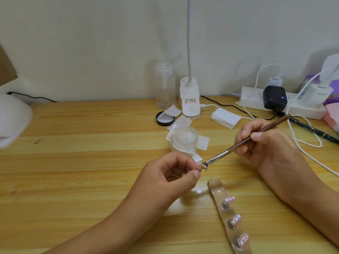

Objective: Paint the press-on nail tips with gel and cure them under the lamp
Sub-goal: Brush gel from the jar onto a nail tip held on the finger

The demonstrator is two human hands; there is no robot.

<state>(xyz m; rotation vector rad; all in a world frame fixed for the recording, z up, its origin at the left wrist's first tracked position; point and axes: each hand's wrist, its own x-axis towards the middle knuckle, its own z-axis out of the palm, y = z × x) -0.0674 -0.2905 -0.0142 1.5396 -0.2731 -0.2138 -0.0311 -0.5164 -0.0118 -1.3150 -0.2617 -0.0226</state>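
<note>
Home desk, wooden table (91, 162), power strip (256, 103), clip lamp (189, 99)

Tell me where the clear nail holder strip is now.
Head view, lower right of centre: the clear holder strip lies on the table, below the right hand, running from beside the left hand to the bottom edge.

Desk set against a plain wall, soft even indoor light.
Wall (91, 43): off-white, unmarked, fills the far half of the view. Table (73, 162): wood-grain top, pale yellow with darker bands running left to right, and its far edge meets the wall. White clip desk lamp (189, 101) stands far centre, its thin neck rising out of the top of the view; head not seen. White power strip (302, 110) lies far right by the wall, with a faint shadow on the wall above it.
</note>
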